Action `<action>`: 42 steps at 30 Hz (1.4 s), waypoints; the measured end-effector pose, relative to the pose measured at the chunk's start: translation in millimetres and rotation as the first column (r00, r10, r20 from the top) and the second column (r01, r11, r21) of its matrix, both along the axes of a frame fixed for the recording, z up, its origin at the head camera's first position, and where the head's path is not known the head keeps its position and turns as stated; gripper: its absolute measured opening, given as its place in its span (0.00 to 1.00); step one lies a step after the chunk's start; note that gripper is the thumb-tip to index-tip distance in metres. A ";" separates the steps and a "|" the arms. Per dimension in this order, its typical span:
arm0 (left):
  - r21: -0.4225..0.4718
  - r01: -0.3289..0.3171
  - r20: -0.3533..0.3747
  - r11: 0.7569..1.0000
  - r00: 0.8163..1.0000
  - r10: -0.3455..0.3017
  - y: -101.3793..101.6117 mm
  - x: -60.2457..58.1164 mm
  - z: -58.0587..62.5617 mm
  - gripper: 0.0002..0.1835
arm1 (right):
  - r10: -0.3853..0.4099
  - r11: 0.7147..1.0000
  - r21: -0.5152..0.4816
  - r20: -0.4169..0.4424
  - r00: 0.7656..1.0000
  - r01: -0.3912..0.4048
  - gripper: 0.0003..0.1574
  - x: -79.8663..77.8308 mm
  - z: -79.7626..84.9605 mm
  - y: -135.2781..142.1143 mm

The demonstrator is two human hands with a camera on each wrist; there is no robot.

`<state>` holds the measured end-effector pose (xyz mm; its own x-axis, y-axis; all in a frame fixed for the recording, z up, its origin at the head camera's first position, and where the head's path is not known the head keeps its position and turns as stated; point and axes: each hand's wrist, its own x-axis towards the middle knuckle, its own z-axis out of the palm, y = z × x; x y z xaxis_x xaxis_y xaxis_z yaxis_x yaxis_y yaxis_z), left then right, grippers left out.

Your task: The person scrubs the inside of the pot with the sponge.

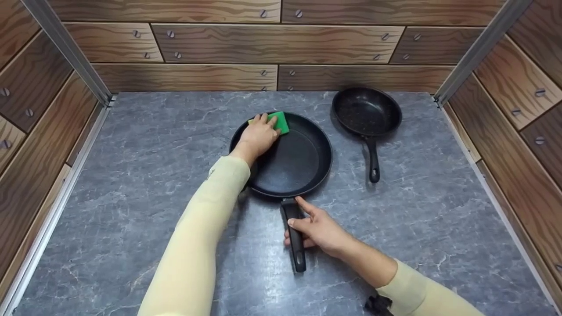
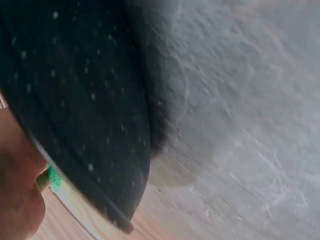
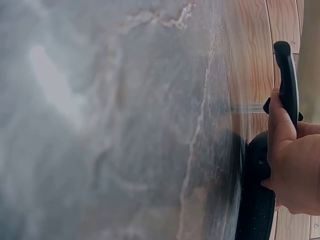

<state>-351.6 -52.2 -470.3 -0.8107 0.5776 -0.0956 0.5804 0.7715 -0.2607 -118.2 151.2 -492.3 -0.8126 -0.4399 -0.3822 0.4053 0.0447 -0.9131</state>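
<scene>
A large black frying pan (image 1: pixel 298 162) sits in the middle of the table, its handle (image 1: pixel 299 259) toward the near edge. My left hand (image 1: pixel 259 136) holds a green sponge (image 1: pixel 281 123) against the inside of the pan at its far left. In the left wrist view the pan's speckled outer wall (image 2: pixel 90 110) fills much of the picture, and only a bit of the sponge (image 2: pixel 54 178) shows. My right hand (image 1: pixel 322 230) grips the handle, thumb on top, index finger stretched toward the rim. The right wrist view shows this hand (image 3: pixel 295 165) around the handle (image 3: pixel 286 75) too.
A smaller black frying pan (image 1: pixel 366 112) stands at the back right, its handle pointing toward me. The table (image 1: pixel 145 197) has a grey marble pattern. Wood-patterned walls (image 1: pixel 276 44) and metal frame posts (image 1: pixel 66 48) close it in at the back and sides.
</scene>
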 end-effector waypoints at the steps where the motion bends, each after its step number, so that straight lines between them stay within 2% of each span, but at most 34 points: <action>1: -0.008 0.001 -0.007 1.000 1.000 -0.001 -1.1 0.6 0.6 0.22 | -0.001 1.000 -0.001 0.000 1.000 0.001 0.57 0.2 0.2 -0.1; 6: -0.029 -0.009 -0.033 1.000 0.999 0.008 -8.3 3.6 3.5 0.22 | -0.005 1.000 0.005 0.001 1.000 0.005 0.58 0.4 0.2 -0.7; 13: -0.035 -0.029 -0.023 0.999 0.999 0.028 -18.3 6.9 7.3 0.22 | -0.015 1.000 0.009 0.006 1.000 0.014 0.58 -0.7 -1.0 0.0; 26: -0.138 -0.055 -0.014 0.989 0.998 0.054 -30.1 16.7 15.6 0.22 | -0.017 1.000 -0.005 0.003 1.000 0.018 0.57 -2.3 -3.3 -0.2; 42: -0.099 -0.070 0.009 0.993 0.997 0.071 -43.4 21.6 9.6 0.23 | -0.014 1.000 -0.004 0.001 1.000 0.014 0.57 -2.8 -3.4 0.7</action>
